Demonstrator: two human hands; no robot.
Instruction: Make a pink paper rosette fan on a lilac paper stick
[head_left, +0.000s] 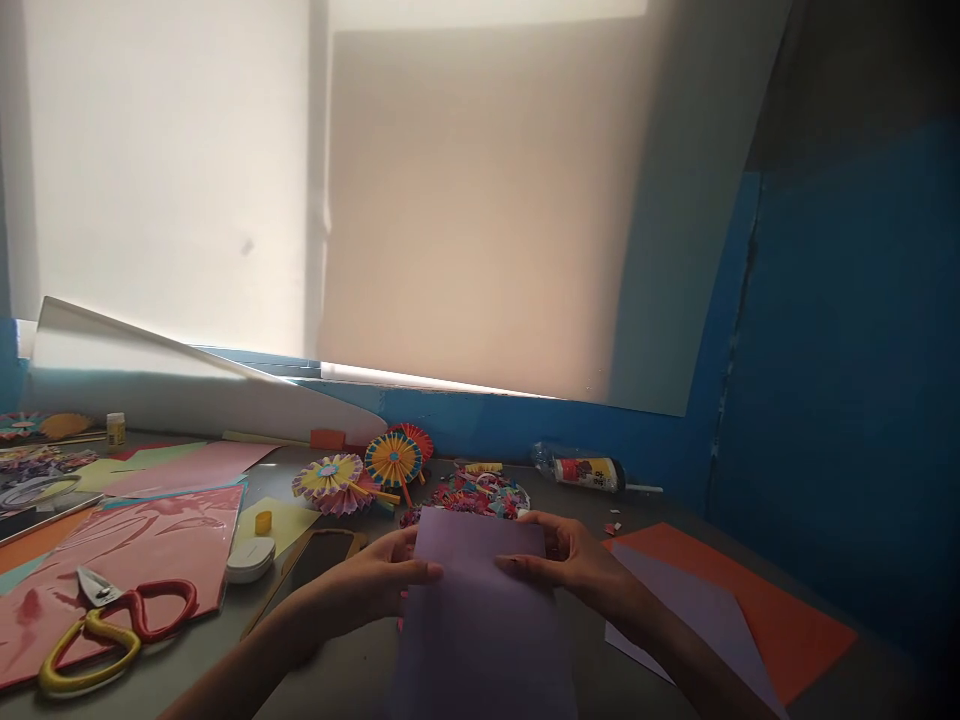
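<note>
A sheet of purple paper [484, 620] is held up in front of me, its lower end running out of the picture. My left hand [386, 575] grips its left edge, thumb on the near face and fingers behind. On the right edge, my right hand [559, 555] pinches the sheet the same way, with the thumb lying across the front. The fingers behind the paper are mostly hidden. Past the sheet's top edge lies a pile of colourful paper scraps [480, 495]. Pleated paper rosettes on sticks, one yellow and blue [394, 460] and one pale yellow and purple [330, 480], lie to its left.
Red-and-yellow-handled scissors [112, 625] rest on a packet of pink paper [172, 535] at left. Nearby are a white case [251, 560] and a phone [322, 555]. A glue bottle [589, 473] lies at the back. Orange [750, 600] and purple sheets [682, 610] lie at right.
</note>
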